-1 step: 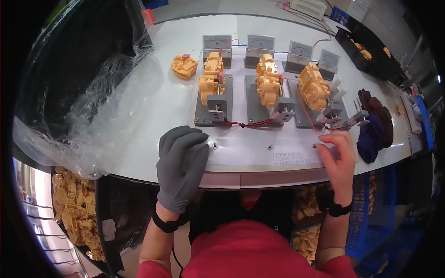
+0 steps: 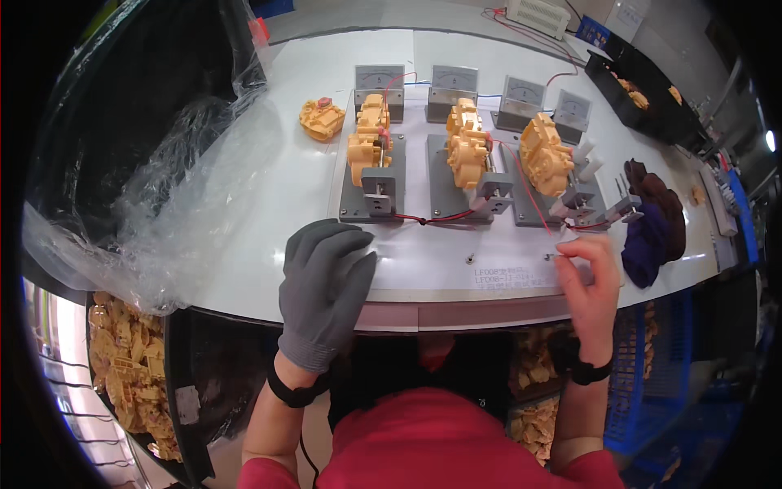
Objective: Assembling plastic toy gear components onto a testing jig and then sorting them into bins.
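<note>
While the gloved left hand point(image 2: 327, 273) curls loosely, thumb and forefinger apart, below the left yellow gearbox point(image 2: 363, 151), the right yellow gearbox point(image 2: 544, 159) lies lengthwise away, leaning left, beyond the right toggle switch point(image 2: 549, 257); the bare right hand point(image 2: 562, 253), nearer both, narrows its fingertips beside that switch, contact unclear.

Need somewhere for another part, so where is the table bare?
The white table is bare between the clear plastic and left gray fixture, in front of the loose yellow part; also behind the two left meters. Crowded: around the fixtures and their red wires.
</note>
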A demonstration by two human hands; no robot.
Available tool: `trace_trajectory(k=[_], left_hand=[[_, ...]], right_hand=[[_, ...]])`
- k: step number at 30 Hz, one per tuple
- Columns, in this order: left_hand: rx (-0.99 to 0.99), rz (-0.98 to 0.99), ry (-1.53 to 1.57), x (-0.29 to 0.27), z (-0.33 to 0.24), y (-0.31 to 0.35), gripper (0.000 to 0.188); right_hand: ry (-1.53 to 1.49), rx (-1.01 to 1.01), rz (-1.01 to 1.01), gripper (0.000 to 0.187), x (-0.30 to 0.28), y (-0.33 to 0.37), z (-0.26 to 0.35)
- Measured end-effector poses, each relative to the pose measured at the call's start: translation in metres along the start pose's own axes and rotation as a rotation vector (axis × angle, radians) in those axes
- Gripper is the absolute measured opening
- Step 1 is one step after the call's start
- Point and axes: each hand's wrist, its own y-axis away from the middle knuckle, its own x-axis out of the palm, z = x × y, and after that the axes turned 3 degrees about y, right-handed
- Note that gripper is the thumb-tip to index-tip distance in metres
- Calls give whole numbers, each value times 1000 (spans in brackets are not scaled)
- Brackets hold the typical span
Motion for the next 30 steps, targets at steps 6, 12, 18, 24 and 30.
trace_trajectory(k=[6, 12, 18, 24, 30], left_hand=[[39, 11, -166, 13, 5, 5, 17], [-68, -51, -73, 15, 3, 8, 17], [-63, -41, -72, 14, 7, 10, 15], [-51, -44, -26, 20, 10, 7, 13], [-140, 2, -9, 14, 6, 10, 14]], right_hand=[[31, -165, 94, 15, 43, -11, 67], [131, -265, 103, 10, 66, -11, 52], [111, -268, 69, 10, 69, -10, 54], [102, -158, 59, 19, 66, -8, 53], [80, -191, 49, 21, 69, -8, 49]])
